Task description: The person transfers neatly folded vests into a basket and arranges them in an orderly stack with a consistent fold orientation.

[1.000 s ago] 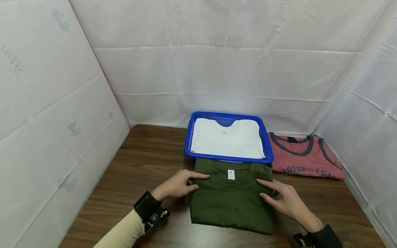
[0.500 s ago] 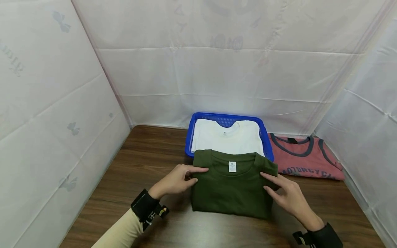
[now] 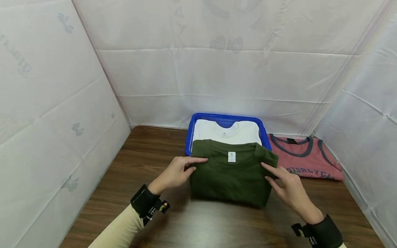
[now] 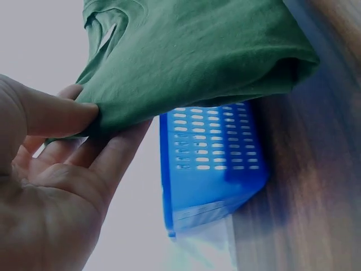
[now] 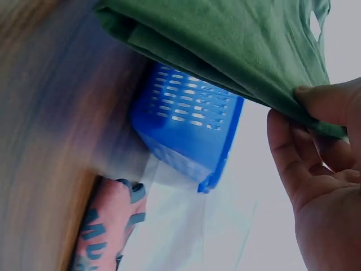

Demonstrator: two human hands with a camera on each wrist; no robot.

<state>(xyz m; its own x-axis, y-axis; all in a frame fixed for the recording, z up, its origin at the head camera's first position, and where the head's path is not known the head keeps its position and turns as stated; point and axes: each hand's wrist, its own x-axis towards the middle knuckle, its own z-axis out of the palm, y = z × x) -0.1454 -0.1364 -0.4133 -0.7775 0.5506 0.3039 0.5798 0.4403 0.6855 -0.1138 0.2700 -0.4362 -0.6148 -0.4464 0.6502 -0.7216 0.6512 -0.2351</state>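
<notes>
A folded dark green T-shirt [image 3: 231, 182] hangs between my two hands, its collar and white label facing up. My left hand [image 3: 176, 174] pinches its left edge, thumb on top and fingers beneath, as the left wrist view shows. On the opposite edge my right hand [image 3: 289, 189] pinches the cloth the same way. The shirt is lifted off the table, and its far edge overlaps the front of a blue plastic basket [image 3: 265, 139] in the head view. Inside the basket lies a folded white T-shirt [image 3: 248, 132], its lower part hidden by the green one.
A folded red T-shirt [image 3: 297, 162] with dark trim and lettering lies right of the basket. The brown wooden table [image 3: 149, 144] extends left and in front. White cloth walls [image 3: 217, 75] enclose the back and both sides.
Both hands have raised the green T-shirt off the table and moved it forward, so it now covers the basket's front rim and part of the white shirt.
</notes>
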